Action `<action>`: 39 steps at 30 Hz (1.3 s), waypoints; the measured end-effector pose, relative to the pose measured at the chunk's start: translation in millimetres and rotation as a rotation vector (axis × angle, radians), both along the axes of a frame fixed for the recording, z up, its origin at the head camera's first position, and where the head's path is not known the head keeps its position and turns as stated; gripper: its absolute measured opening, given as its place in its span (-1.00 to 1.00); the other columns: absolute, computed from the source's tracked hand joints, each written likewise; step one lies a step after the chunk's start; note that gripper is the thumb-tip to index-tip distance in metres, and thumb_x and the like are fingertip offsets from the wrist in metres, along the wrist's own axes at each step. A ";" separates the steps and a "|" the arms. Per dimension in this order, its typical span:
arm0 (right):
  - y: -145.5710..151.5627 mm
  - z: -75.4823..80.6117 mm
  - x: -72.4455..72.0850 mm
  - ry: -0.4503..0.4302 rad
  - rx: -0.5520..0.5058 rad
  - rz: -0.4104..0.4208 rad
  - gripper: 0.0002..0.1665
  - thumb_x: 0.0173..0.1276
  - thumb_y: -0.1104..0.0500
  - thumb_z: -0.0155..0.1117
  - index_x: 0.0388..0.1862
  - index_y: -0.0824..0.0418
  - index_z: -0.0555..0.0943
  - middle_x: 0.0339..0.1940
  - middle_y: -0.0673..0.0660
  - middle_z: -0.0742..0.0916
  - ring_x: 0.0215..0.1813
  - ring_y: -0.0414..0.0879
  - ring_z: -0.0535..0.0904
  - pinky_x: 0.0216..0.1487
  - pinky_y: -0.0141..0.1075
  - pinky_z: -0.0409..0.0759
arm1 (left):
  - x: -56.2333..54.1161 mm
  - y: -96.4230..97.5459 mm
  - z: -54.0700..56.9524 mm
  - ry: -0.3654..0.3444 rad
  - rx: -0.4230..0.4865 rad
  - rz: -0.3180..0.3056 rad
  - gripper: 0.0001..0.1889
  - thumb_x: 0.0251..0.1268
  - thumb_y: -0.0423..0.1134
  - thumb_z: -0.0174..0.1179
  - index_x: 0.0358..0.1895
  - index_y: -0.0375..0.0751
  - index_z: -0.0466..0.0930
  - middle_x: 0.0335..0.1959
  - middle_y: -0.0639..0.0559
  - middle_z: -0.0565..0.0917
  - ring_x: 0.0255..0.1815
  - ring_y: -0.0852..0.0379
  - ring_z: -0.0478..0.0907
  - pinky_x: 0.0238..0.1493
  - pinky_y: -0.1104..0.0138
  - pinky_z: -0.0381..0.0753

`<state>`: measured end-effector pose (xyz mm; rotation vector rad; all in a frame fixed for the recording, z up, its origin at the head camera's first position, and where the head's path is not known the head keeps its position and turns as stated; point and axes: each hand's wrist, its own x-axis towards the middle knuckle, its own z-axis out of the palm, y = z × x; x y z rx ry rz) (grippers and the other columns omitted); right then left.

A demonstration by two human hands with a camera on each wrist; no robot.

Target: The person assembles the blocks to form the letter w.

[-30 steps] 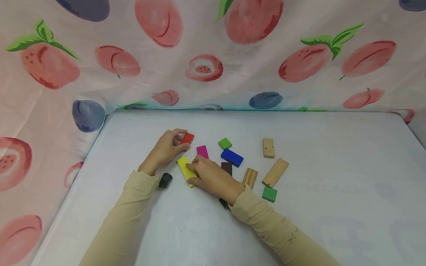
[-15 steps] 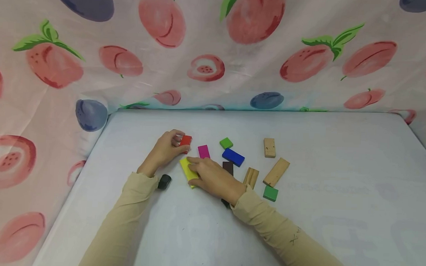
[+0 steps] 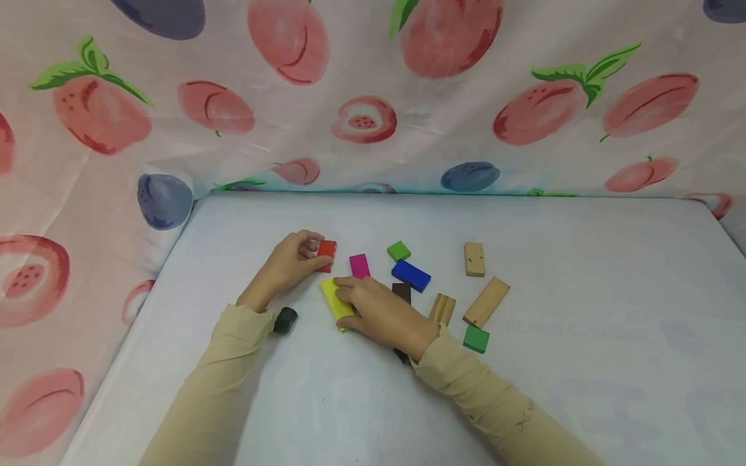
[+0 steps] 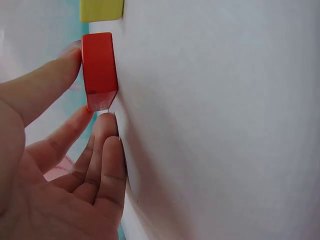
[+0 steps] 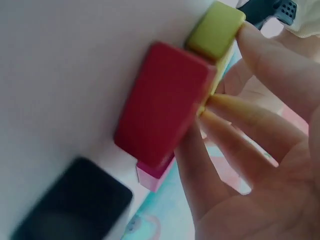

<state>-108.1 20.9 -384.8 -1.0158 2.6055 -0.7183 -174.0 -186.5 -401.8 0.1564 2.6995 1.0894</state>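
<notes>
My left hand (image 3: 288, 263) pinches a red block (image 3: 326, 256) between thumb and index finger, as the left wrist view shows. The other left fingers rest by the tabletop. Nearer me and to the right, my right hand (image 3: 382, 312) holds a long yellow block (image 3: 336, 304), thumb on the near end and fingertips on the far side. A magenta block (image 3: 359, 265) lies just beyond the right fingers. In the right wrist view a dark red block (image 5: 162, 102) stands beside the yellow one; the right hand hides it from the head view.
A dark brown block (image 3: 402, 291) lies partly under my right hand. Blue (image 3: 411, 275), light green (image 3: 399, 250) and dark green blocks (image 3: 476, 339), plus several plain wooden blocks (image 3: 486, 302), lie to the right. A black object (image 3: 285, 320) sits by my left cuff.
The red block has turned straighter in my left fingers and come slightly nearer me. The yellow block has shifted a little to the right with my right hand.
</notes>
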 end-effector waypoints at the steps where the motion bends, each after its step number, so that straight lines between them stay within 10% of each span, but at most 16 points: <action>1: 0.4 0.0 0.6 0.003 -0.007 -0.004 -0.48 0.29 0.08 0.44 0.18 0.28 0.62 0.41 0.19 0.52 0.39 0.08 0.48 0.39 -0.14 0.46 | 0.2 -0.3 -0.2 0.000 0.002 0.000 -0.45 0.33 -0.13 0.32 0.31 -0.29 0.44 0.10 -0.25 0.56 0.08 -0.12 0.54 0.17 0.05 0.56; 39: 4.3 -2.3 5.4 0.033 0.047 -0.042 -0.33 0.21 -0.04 0.50 0.25 0.22 0.61 0.36 0.12 0.57 0.37 0.04 0.46 0.37 -0.15 0.49 | 15.2 5.2 3.2 -0.012 0.014 0.076 -0.50 0.30 -0.12 0.34 0.14 -0.39 0.43 -0.01 -0.23 0.56 0.01 -0.10 0.52 0.11 0.11 0.57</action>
